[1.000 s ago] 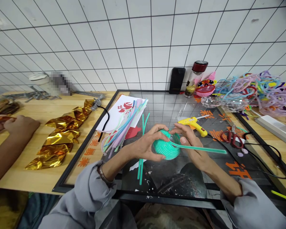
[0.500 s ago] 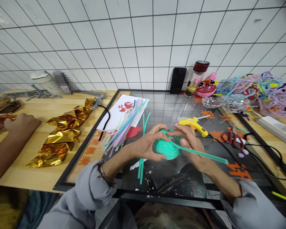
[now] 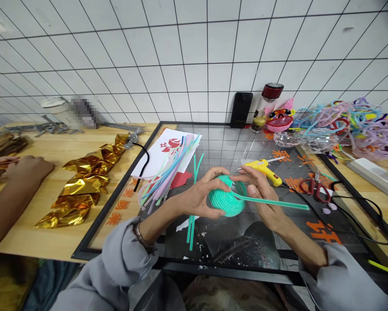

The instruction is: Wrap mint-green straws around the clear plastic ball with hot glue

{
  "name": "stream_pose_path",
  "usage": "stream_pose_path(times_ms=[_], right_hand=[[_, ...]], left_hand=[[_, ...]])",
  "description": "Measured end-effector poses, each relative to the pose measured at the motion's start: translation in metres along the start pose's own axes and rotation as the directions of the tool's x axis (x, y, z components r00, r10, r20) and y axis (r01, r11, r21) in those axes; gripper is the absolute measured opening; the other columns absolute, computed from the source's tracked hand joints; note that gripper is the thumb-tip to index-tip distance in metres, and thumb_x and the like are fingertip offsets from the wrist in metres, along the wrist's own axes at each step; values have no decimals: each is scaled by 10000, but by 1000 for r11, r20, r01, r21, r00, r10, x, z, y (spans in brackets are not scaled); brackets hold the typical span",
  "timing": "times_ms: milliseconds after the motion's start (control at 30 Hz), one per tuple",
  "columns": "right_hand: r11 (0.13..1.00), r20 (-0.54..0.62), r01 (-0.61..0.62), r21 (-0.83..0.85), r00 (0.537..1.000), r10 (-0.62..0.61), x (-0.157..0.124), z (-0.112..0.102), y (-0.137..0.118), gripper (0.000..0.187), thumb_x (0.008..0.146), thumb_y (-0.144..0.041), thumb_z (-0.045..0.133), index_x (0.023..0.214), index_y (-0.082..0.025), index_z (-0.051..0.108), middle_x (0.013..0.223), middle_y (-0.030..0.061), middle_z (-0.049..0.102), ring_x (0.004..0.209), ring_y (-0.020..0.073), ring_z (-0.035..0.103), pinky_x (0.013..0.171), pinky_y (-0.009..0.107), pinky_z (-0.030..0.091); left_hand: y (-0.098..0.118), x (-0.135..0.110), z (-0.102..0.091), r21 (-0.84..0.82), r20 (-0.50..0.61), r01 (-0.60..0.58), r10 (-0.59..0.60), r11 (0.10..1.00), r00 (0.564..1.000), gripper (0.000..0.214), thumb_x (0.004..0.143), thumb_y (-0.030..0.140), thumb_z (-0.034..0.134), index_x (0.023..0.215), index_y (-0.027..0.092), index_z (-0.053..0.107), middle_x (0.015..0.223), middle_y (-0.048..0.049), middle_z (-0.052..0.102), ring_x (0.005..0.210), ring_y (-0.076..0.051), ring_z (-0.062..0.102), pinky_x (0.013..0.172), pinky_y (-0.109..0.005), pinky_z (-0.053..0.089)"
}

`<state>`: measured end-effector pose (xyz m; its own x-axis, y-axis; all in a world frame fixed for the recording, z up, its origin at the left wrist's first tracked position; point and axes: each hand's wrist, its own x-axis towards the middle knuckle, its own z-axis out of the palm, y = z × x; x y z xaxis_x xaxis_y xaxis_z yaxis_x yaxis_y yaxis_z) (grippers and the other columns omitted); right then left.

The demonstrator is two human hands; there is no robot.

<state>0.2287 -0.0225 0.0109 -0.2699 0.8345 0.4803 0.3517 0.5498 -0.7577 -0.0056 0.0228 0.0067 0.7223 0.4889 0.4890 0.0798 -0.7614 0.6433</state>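
My left hand [image 3: 202, 194] is closed around the left side of a round ball wrapped in coils of teal pipe cleaner [image 3: 224, 202]. A clear, shiny patch of the ball shows through at its upper right. From that side a loose teal strand [image 3: 278, 203] sticks out to the right, passing in front of my right hand [image 3: 261, 192]. That hand is beside the ball with fingers stretched and apart; its fingertips are near the upper edge, and I cannot tell if they touch. Two more teal strands [image 3: 191, 231] lie on the table, partly hidden behind my left wrist.
Behind my right hand lies a yellow hot glue gun [image 3: 265, 169]. Red-handled scissors [image 3: 317, 190], a power strip [image 3: 378, 172] and tangled pipe cleaners [image 3: 342, 121] are at right. Pastel pipe cleaners [image 3: 171, 168] rest on white paper [image 3: 143, 162]. Gold foil [image 3: 83, 185] and another person's hand [image 3: 28, 170] are at left.
My right hand has drawn slightly right, off the ball, uncovering more of its clear right side. The loose teal strand has risen a little. The other person's hand at left has shifted slightly.
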Motion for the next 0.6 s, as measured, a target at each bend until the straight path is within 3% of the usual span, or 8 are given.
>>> stream_pose_path(times_ms=[233,600], right_hand=[[1000,-3,-22,-3,1000,22,0,-1,1,427,1042,-451,393,1449,-324,418,1282,56,695,1252,270,550,1083,549,367],[1000,43,-22,-11,999,22,2,-1,6,428,1042,-424,406,1457,-319,406,1337,85,663,1236,276,575,1051,558,412]], left_hand=[[10,1,-8,176,2,25,-26,984,1000,507,739,369,816,1160,226,574,1365,-146,431,1338,-323,442,1130,-542,411],[7,3,-10,126,-1,13,-13,992,1000,537,774,306,780,1244,241,530,1330,-140,472,1295,-299,494,1096,-522,448]])
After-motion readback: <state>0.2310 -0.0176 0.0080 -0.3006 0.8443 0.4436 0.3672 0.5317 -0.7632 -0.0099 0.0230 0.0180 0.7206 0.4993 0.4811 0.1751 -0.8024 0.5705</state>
